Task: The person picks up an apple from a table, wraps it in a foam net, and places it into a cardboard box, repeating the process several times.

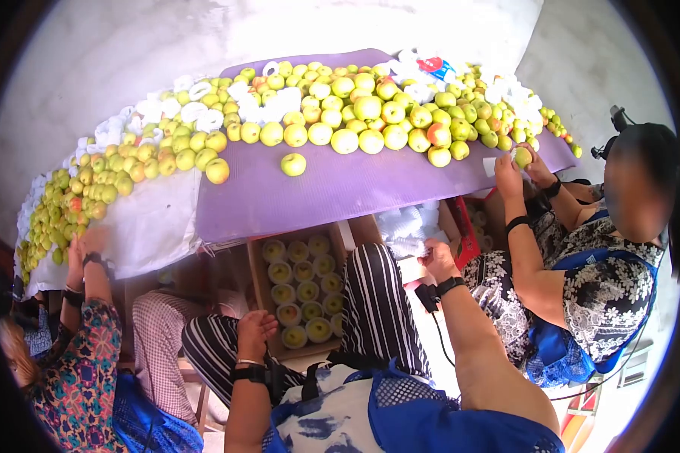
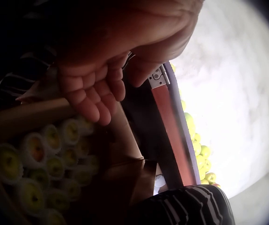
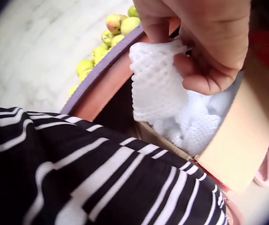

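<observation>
My right hand (image 3: 214, 42) pinches a white foam net sleeve (image 3: 155, 79) between thumb and fingers, above a cardboard box (image 3: 242, 126) of more foam nets (image 3: 197, 117). In the head view this right hand (image 1: 440, 260) is at the box's near side, right of my striped knee. My left hand (image 2: 120, 56) holds nothing; its fingers hang loosely bent over the edge of another carton (image 2: 125, 159). Rows of green apples in foam nets (image 2: 55, 166) fill that carton. In the head view the left hand (image 1: 257, 332) is just beside the carton's near left corner.
A table with a purple mat (image 1: 279, 189) stands ahead, piled with loose green apples (image 1: 366, 109) and white foam nets (image 1: 279, 106). One apple (image 1: 293, 164) lies apart near the front. A person at right holds an apple (image 1: 521, 157); another person's hands (image 1: 87, 245) reach the pile at left.
</observation>
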Demonstrator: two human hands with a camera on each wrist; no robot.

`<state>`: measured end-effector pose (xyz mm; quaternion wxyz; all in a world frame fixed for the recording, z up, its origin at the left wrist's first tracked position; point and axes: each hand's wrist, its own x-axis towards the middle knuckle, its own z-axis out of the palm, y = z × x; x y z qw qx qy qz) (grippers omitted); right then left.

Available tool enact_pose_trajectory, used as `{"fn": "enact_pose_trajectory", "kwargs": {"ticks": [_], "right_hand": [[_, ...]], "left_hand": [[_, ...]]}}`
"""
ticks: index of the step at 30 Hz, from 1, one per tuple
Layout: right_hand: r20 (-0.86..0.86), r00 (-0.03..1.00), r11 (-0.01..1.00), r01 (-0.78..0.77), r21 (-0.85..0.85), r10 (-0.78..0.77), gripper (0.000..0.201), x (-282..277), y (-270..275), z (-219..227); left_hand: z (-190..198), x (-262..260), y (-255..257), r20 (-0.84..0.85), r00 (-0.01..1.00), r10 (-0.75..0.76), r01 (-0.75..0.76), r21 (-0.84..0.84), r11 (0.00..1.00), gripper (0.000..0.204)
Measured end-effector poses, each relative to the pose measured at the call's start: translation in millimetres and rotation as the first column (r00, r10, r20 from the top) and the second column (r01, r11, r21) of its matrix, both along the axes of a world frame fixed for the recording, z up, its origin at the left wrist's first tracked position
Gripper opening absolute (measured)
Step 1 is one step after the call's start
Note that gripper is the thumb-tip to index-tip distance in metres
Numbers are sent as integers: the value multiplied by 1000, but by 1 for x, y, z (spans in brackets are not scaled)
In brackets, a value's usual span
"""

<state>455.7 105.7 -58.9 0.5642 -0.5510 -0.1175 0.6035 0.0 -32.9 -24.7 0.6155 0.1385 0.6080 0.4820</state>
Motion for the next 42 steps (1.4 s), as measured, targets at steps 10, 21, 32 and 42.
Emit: {"fn": "enact_pose_trajectory", "kwargs": {"ticks": [10, 21, 32, 42], "right_hand": [[-110, 980, 870, -91, 484, 164, 11, -101, -23, 160], [-70, 663, 651, -703, 285, 746, 10, -258, -84, 70], [162, 723, 705, -691, 160, 671, 23, -262, -83, 29], [317, 549, 526, -835, 163, 773, 24, -263, -91, 35]], "left_hand": [[27, 10, -7, 161, 986, 41, -72, 194, 978, 18], [23, 24, -9, 502, 829, -246, -41, 492, 870, 36], [12, 36, -6, 145, 972, -183, 110, 407, 907, 38], [-16, 38, -4, -344, 938, 43, 137, 481, 866, 24]]}}
